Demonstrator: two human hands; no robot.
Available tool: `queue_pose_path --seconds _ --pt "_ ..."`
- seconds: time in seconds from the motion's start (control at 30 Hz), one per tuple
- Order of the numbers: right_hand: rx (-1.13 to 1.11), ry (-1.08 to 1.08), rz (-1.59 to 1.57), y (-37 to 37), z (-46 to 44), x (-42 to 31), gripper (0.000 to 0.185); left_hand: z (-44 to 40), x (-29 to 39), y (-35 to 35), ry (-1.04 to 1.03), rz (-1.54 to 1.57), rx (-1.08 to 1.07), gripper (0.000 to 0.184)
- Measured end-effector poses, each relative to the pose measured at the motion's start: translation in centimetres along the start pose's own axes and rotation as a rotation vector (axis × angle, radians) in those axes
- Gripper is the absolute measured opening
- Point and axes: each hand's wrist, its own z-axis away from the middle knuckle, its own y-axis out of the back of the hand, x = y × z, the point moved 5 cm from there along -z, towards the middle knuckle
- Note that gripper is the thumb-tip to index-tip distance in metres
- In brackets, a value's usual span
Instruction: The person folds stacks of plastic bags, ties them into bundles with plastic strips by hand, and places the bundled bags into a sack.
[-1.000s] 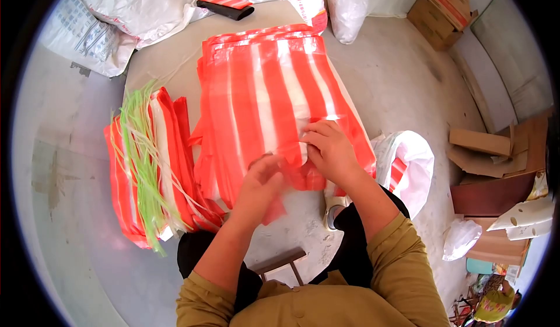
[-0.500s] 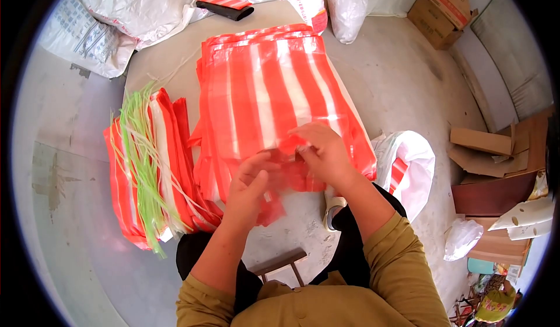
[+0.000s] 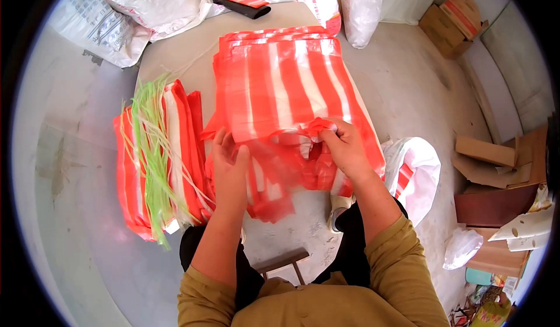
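At the frame's centre, the right hand (image 3: 345,146) pinches the bunched near edge of a striped sheet (image 3: 281,88), glossy thin plastic, apparently keeping it off the layers (image 3: 326,172) beneath; the left hand (image 3: 230,161) curls at its left corner, pinching or merely touching, I cannot tell. At left, limp green strands (image 3: 150,152) drape over a folded striped bundle (image 3: 129,181), perhaps for easy reach. The desk (image 3: 186,56) carries the stack; crinkled white sacks (image 3: 146,3) slump upper left.

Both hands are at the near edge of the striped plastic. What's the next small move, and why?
I'd probably have the left hand firm its hold on the near edge of the striped plastic before lifting: the right hand pinches a bunched part, while the left thumb and fingers look loosely set, their grip unclear.
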Motion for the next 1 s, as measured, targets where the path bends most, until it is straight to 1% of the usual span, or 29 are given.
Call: queue_pose_path --seconds 0.1,0.2,0.3,0.4,0.5,0.6,0.7,0.8,0.9,1.0 --pt "-0.03 0.025 -0.019 0.2 -0.4 0.5 0.023 -0.9 0.0 -0.5 0.165 0.247 -0.073 0.065" --pt "-0.043 0.063 -0.04 0.3 -0.5 0.6 0.024 -0.9 -0.4 -0.4 0.183 0.29 -0.083 0.064" --pt "-0.038 0.034 -0.021 0.3 -0.4 1.2 0.023 -0.5 -0.4 -0.1 0.275 0.278 -0.062 0.068" --pt "-0.106 -0.088 -0.076 -0.4 0.5 1.1 0.023 1.1 0.6 -0.1 0.305 0.275 -0.121 0.075" --pt "-0.101 0.376 0.43 -0.5 1.3 0.0 0.03 2.0 0.5 1.2 0.311 0.13 -0.228 0.082" --pt "-0.212 0.717 0.832 -1.1 2.3 0.1 0.034 2.4 0.2 2.6 0.383 -0.022 -0.305 0.084" --pt "-0.244 0.745 0.948 -2.0 3.5 0.4 0.031 2.6 -0.4 3.2 0.385 -0.032 -0.384 0.085" --pt "-0.245 0.781 0.995 -2.3 3.9 0.8 0.023 2.7 -0.6 3.4 0.38 -0.134 -0.425 0.085" --pt "-0.233 0.769 0.994 -2.2 3.9 0.2 0.02 2.7 0.3 2.7 0.366 -0.132 -0.424 0.083" --pt "-0.225 0.779 0.954 -2.1 3.8 -0.2 0.019 2.4 1.9 1.6 0.257 -0.209 -0.386 0.079"
